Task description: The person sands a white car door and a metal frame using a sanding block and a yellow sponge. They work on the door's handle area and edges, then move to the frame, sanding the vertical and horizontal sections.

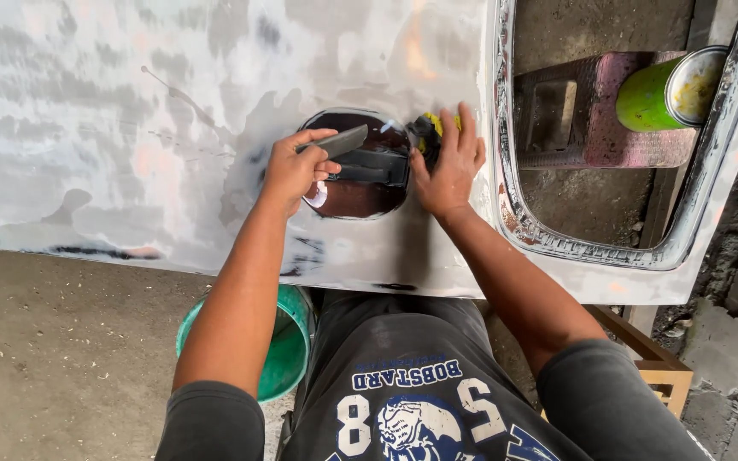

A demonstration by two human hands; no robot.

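While beside the recess rim: left hand with scraper, right hand.

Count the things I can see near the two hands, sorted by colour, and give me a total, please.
Green: 2 (bucket, can)
Grey: 2 (car panel, flat tool in the left hand)
Yellow and black: 1 (pad under the right hand)
Pink: 1 (stool)
Total: 6
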